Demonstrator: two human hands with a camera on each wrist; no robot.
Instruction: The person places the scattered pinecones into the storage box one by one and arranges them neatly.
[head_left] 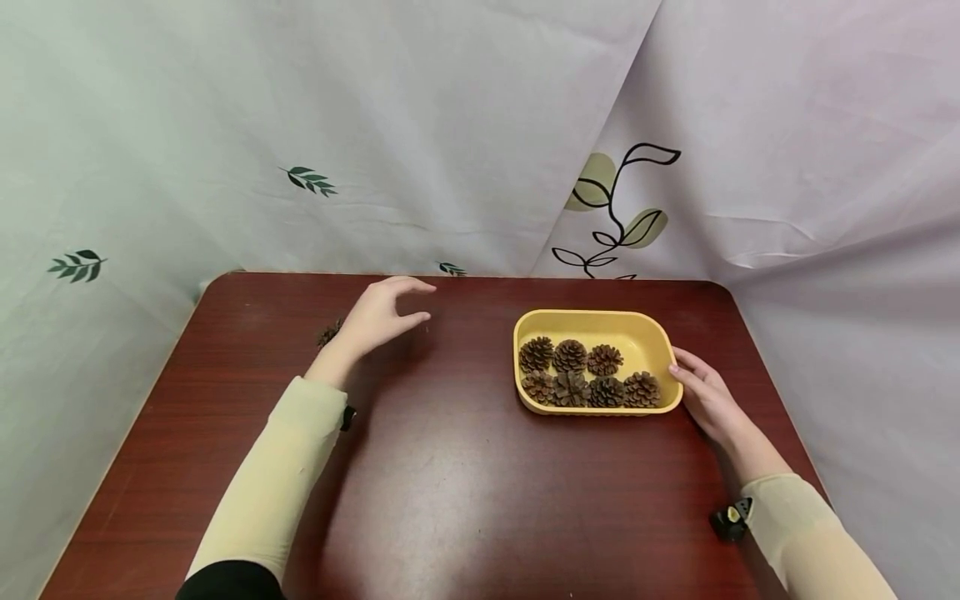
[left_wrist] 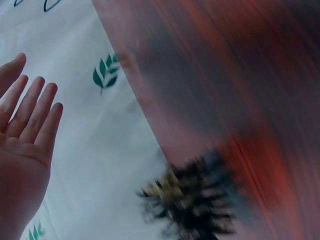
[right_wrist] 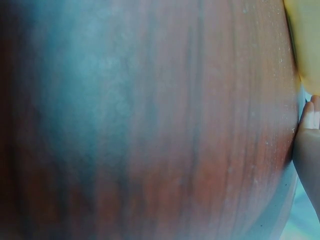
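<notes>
In the head view, my left hand (head_left: pixel 378 315) hovers over the table's back left part, thumb and fingers spread with nothing between them. Just behind its wrist a pine cone (head_left: pixel 327 334) lies partly hidden. The left wrist view shows the same pine cone (left_wrist: pixel 192 200), blurred, with the palm and extended fingers (left_wrist: pixel 32 115) off to its left. My right hand (head_left: pixel 712 400) holds the right end of a yellow plastic tray (head_left: pixel 641 333), thumb over the rim. Several brown pine cones (head_left: pixel 570 389) sit inside it in two rows. In the right wrist view, fingertips meet the yellow wall (right_wrist: pixel 307 45).
A dark red wooden table (head_left: pixel 450 492) spreads beneath everything. White cloth (head_left: pixel 420 125) with leaf prints hangs along its back edge and both sides. The tray's upper right part shows bare floor beside the back row of cones.
</notes>
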